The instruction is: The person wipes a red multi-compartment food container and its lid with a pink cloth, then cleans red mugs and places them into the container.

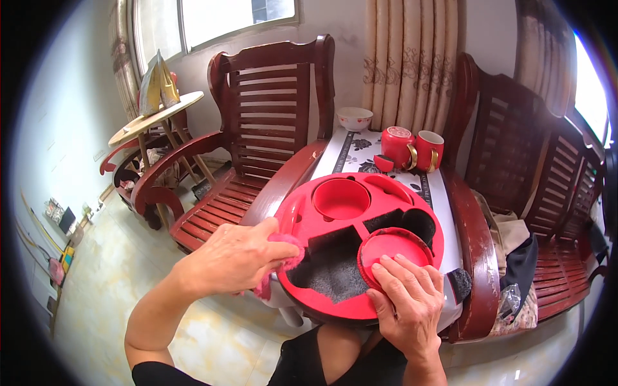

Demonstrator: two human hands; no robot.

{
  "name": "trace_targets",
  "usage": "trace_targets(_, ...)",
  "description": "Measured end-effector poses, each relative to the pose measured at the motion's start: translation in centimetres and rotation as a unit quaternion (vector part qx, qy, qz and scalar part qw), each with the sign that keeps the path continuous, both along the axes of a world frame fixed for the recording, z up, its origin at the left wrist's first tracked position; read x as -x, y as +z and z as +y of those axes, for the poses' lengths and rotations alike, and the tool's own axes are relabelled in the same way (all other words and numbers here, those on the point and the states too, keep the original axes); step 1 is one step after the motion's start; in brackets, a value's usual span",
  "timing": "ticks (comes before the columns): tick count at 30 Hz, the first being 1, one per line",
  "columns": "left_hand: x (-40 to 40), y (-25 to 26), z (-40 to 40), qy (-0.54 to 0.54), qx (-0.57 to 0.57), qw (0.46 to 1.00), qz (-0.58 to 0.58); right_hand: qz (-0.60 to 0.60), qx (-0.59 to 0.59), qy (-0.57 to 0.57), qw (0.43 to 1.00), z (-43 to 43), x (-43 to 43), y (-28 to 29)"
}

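Observation:
My left hand (241, 255) pinches a pink cloth (288, 253) at the left rim of a round red foam insert (333, 309) with black sides. The insert has cut-out hollows. One is a round red-lined recess (341, 199), and others show dark grey fuzzy bottoms (338, 275). My right hand (408, 296) lies over a round red disc (386, 248) with a dark edge, its fingers on top and thumb by the near rim. The disc sits over the right part of the insert, partly covered by the fingers.
Behind the insert, two red mugs (398, 144) with gold handles, one upside down, a small red foam piece (384, 163) and a white bowl (355, 118) stand on the patterned tablecloth (345, 154). Wooden armchairs (270, 96) flank it. A dark fuzzy piece (459, 284) lies at right.

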State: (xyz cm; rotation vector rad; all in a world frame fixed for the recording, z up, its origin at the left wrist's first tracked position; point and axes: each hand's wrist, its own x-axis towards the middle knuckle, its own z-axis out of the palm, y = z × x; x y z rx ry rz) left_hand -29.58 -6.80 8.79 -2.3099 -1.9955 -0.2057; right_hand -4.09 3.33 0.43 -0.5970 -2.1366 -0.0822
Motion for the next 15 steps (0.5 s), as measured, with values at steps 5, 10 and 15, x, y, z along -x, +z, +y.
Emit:
trace_targets(5, 1.4, 1.8, 3.1, 0.009, -0.129, 0.992, -0.012, 0.022, 0.012, 0.008, 1.000, 0.2, 0.2, -0.3)
trace_targets(10, -0.2, 1.3, 8.4, 0.025, 0.005, 0.956, 0.293, 0.047, 0.033, 0.022, 0.998, -0.2, 0.6, 0.1)
trace_targets(15, -3.3, 0.6, 11.5, 0.031, 0.092, 0.881, 0.463, 0.048, 0.034, 0.016, 0.998, 0.2, 0.5, -0.1)
